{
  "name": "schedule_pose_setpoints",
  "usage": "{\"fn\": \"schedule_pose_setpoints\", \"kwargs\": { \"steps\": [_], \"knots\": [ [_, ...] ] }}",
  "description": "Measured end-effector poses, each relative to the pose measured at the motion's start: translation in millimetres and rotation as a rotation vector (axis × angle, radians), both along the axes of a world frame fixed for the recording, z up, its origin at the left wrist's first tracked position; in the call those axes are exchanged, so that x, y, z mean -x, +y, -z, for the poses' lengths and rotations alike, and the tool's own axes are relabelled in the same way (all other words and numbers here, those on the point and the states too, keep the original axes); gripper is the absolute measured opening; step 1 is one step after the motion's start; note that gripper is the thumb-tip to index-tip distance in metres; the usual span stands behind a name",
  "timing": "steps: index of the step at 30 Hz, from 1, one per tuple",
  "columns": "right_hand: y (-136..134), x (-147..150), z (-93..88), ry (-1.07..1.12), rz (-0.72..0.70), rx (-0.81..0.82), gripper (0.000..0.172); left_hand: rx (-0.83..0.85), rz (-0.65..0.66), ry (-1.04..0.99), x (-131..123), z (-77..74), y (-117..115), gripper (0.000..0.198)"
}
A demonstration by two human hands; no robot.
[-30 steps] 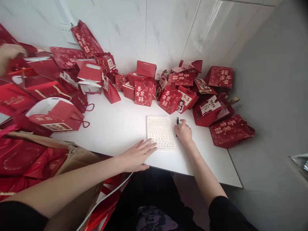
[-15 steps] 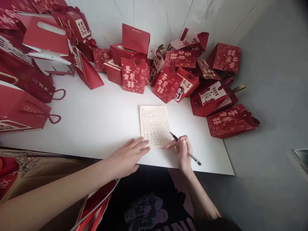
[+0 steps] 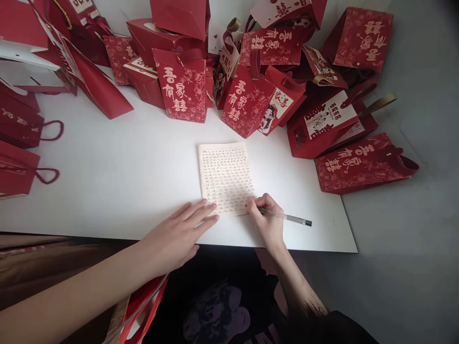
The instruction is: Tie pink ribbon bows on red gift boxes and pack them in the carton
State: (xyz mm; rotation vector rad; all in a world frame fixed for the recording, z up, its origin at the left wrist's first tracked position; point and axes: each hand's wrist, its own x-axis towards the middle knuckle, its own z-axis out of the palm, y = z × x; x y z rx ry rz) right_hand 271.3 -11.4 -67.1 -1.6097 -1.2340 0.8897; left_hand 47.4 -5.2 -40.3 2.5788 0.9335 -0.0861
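Observation:
A cream sheet of paper [image 3: 225, 172], covered in rows of small handwritten numbers, lies on the white table [image 3: 125, 181]. My left hand [image 3: 179, 230] rests flat with its fingers stretched out, the fingertips on the paper's lower left corner. At the lower right of the paper, my right hand [image 3: 268, 222] is closed round a pen [image 3: 292, 219] with a clear barrel and a black end. The pen's tip is at the paper's lower right part, largely hidden by my fingers.
Red gift boxes with white lettering, such as one upright box [image 3: 182, 86] and one lying box [image 3: 366, 162], line the back and right of the table. Red bags with cord handles [image 3: 21, 167] stand at the left. A grey wall [image 3: 405, 258] borders the right.
My right hand has moved in over the paper's lower right, and the pen has swung to lie nearly level. The view has come closer to the table. My left hand stays on the paper.

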Motion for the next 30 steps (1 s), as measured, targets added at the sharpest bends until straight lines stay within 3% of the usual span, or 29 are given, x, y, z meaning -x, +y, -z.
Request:
{"fn": "schedule_pose_setpoints", "kwargs": {
  "steps": [17, 30],
  "knots": [
    [3.0, 0.1, -2.6, -0.184, -0.048, -0.011, 0.031, -0.058, 0.011, 0.013, -3.2, -7.1, 0.3, 0.052],
    [1.7, 0.5, -2.4, -0.169, -0.029, -0.001, 0.029, -0.060, 0.013, 0.020, -2.4, -5.4, -0.3, 0.050]
  ]
}}
